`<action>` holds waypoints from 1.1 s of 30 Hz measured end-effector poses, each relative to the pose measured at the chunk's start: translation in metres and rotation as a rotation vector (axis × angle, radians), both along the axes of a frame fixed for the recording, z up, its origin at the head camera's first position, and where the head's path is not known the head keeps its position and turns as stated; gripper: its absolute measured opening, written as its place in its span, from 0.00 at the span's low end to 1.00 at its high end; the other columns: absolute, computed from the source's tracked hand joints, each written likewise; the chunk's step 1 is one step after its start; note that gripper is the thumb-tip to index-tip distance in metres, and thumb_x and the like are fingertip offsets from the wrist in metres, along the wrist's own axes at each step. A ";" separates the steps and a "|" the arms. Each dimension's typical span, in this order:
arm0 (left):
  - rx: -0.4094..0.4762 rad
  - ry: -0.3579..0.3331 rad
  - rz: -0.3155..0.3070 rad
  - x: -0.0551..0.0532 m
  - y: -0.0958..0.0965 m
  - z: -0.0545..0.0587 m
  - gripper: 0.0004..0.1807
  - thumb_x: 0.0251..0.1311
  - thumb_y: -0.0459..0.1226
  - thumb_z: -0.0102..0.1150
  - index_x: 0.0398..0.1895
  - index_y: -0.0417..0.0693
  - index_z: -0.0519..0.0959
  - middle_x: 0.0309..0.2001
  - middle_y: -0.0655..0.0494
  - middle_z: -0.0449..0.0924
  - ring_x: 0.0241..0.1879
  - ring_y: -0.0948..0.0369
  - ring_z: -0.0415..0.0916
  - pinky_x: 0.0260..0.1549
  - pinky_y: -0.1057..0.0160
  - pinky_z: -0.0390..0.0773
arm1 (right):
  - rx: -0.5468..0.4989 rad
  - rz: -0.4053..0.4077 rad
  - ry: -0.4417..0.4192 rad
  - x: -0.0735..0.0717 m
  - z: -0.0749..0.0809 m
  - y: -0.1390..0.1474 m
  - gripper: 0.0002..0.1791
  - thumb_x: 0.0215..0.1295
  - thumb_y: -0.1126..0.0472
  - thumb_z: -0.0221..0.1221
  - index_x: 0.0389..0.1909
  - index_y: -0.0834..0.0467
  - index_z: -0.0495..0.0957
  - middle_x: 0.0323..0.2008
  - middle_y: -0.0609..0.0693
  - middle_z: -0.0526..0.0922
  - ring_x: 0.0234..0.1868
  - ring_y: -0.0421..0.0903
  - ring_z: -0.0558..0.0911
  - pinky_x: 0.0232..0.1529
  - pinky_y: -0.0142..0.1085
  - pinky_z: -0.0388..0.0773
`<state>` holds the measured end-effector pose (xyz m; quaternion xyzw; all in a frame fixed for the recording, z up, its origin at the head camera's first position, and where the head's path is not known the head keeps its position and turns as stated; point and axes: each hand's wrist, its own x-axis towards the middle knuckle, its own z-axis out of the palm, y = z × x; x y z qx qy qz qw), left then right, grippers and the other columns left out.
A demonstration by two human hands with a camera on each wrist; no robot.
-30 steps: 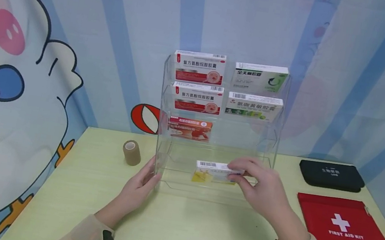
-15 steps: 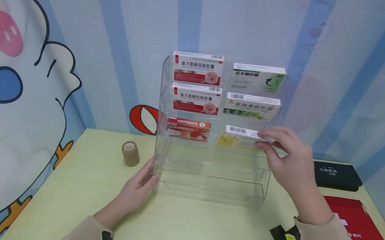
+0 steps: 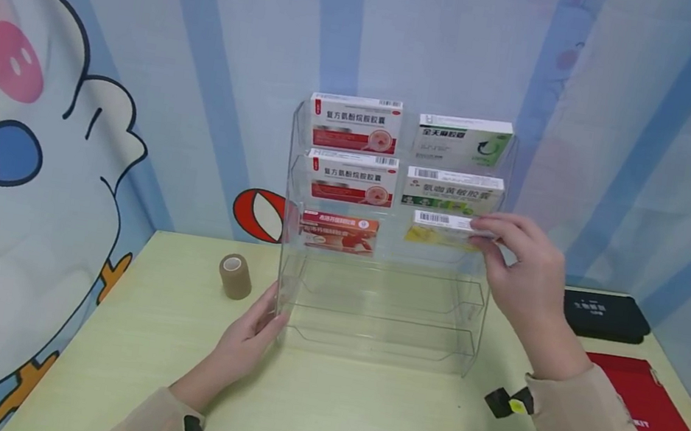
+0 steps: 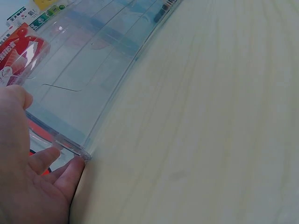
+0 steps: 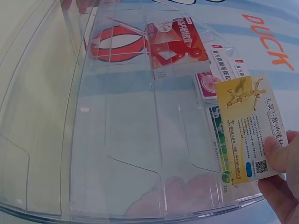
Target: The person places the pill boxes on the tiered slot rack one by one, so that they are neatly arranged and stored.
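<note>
A clear tiered display rack [image 3: 384,292] stands on the table, with medicine boxes in its upper tiers. My left hand [image 3: 248,335] grips its lower left side, thumb toward the front and fingers behind, as the left wrist view shows. Between thumb and fingers my right hand [image 3: 520,275] pinches the right end of a white and yellow medicine box [image 5: 252,126]. That box is in front of the third tier's right side, just below a white and green medicine box [image 3: 453,190]. To its left, a red medicine box [image 3: 338,232] sits in the same tier.
Two white and red boxes [image 3: 356,124] fill the upper left slots, and another green and white box [image 3: 462,140] is at top right. A brown tape roll [image 3: 235,276] stands left of the rack. Right of it lie a black pouch [image 3: 605,316] and a red pouch [image 3: 659,404], partly covered by my arm.
My right hand has lifted the white and yellow box from low in front of the rack up and right to the third tier, rising slightly more lately. The left hand keeps its hold.
</note>
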<state>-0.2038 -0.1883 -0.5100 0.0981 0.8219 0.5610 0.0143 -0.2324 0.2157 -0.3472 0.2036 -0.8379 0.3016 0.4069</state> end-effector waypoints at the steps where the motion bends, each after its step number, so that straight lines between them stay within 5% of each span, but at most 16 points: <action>1: -0.001 -0.001 0.003 0.000 0.000 0.000 0.38 0.86 0.43 0.55 0.92 0.65 0.52 0.87 0.43 0.60 0.83 0.40 0.65 0.79 0.44 0.72 | 0.015 -0.007 0.008 -0.001 0.000 0.000 0.10 0.68 0.70 0.73 0.49 0.60 0.92 0.51 0.56 0.92 0.55 0.55 0.90 0.57 0.17 0.79; 5: -0.011 -0.012 0.010 -0.001 -0.001 -0.001 0.38 0.86 0.43 0.54 0.92 0.67 0.52 0.88 0.46 0.60 0.84 0.42 0.65 0.80 0.45 0.71 | 0.063 -0.018 0.010 -0.005 -0.002 -0.002 0.09 0.69 0.69 0.73 0.48 0.60 0.92 0.51 0.56 0.92 0.54 0.55 0.90 0.54 0.45 0.89; 8: -0.014 -0.016 0.006 -0.001 0.000 0.000 0.39 0.86 0.43 0.54 0.92 0.68 0.51 0.89 0.48 0.59 0.85 0.43 0.64 0.80 0.46 0.70 | 0.098 -0.035 -0.015 -0.007 -0.004 -0.003 0.10 0.68 0.70 0.74 0.48 0.59 0.92 0.51 0.56 0.92 0.53 0.56 0.91 0.51 0.54 0.91; 21: -0.024 -0.008 -0.004 -0.003 -0.002 0.000 0.39 0.86 0.45 0.54 0.92 0.68 0.51 0.89 0.49 0.58 0.85 0.44 0.63 0.81 0.45 0.70 | 0.280 -0.093 -0.083 -0.007 -0.010 -0.010 0.11 0.67 0.68 0.74 0.49 0.61 0.91 0.53 0.59 0.93 0.54 0.61 0.92 0.52 0.58 0.92; 33: -0.010 -0.009 -0.015 -0.001 -0.001 -0.002 0.38 0.86 0.44 0.53 0.91 0.74 0.51 0.89 0.51 0.57 0.85 0.44 0.63 0.81 0.44 0.70 | 0.315 -0.093 -0.107 -0.003 -0.005 -0.012 0.09 0.70 0.68 0.73 0.48 0.63 0.90 0.49 0.62 0.94 0.48 0.62 0.92 0.46 0.58 0.92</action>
